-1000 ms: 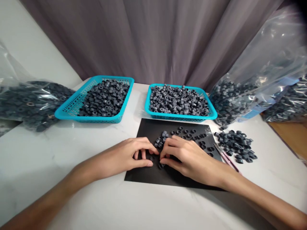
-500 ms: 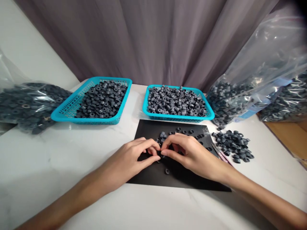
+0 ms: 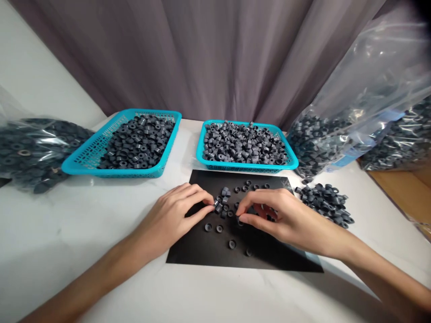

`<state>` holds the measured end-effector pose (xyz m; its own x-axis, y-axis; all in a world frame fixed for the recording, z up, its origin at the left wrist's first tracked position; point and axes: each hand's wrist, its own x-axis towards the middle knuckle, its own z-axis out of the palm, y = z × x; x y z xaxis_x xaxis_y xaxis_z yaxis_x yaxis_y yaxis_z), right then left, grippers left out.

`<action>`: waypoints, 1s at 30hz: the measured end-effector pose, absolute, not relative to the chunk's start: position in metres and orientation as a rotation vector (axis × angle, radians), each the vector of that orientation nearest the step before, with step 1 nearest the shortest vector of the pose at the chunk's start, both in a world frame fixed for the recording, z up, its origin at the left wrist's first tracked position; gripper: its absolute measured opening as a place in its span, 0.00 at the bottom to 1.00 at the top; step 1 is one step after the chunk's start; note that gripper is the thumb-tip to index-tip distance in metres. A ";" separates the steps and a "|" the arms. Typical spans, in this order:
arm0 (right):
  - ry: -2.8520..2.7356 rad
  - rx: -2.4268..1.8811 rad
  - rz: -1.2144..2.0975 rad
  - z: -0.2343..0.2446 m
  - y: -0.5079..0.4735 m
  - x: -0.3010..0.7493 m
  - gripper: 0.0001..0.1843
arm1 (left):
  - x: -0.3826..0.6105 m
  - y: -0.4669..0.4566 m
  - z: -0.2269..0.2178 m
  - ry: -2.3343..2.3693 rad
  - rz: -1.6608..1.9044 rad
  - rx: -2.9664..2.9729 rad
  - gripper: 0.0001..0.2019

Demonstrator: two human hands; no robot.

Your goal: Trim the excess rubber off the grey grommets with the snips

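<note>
Above the black mat (image 3: 198,251), my left hand (image 3: 183,208) has thumb and forefinger pinched on a small dark-grey plastic ring (image 3: 216,204), beside a little cluster of the same pieces (image 3: 225,194). To its right, my right hand (image 3: 279,215) pinches another small dark-grey ring (image 3: 240,221) just over the mat, mostly covered by the fingertips. Several loose rings lie on the mat, among them one near its front (image 3: 232,244) and others at its back (image 3: 248,183). My right hand hides part of the mat and the pieces under it.
Two blue baskets, one at left (image 3: 76,169) and one at centre (image 3: 202,154), hold heaps of these pieces. A loose pile (image 3: 325,202) lies right of the mat. Filled clear bags stand at left (image 3: 40,148) and right (image 3: 319,143), by a cardboard box (image 3: 397,186). A curtain (image 3: 202,58) hangs behind.
My hands, fingertips together before, have moved apart, left hand leftward and right hand slightly rightward. More loose rings now show on the mat between and below them.
</note>
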<state>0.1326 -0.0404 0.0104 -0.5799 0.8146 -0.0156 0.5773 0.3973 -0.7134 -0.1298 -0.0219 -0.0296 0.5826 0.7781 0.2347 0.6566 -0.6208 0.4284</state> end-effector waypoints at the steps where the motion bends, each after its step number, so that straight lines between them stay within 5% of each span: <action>1: -2.325 -1.216 0.984 0.010 -0.041 0.132 0.04 | -0.131 -0.020 -0.031 1.176 0.580 2.510 0.03; 21: -2.449 -1.179 0.649 -0.025 -0.043 0.113 0.05 | -0.135 -0.014 -0.036 1.174 0.598 2.163 0.03; 30: -2.238 -1.490 0.507 -0.027 -0.004 0.106 0.04 | -0.142 -0.005 -0.034 1.149 0.452 1.952 0.04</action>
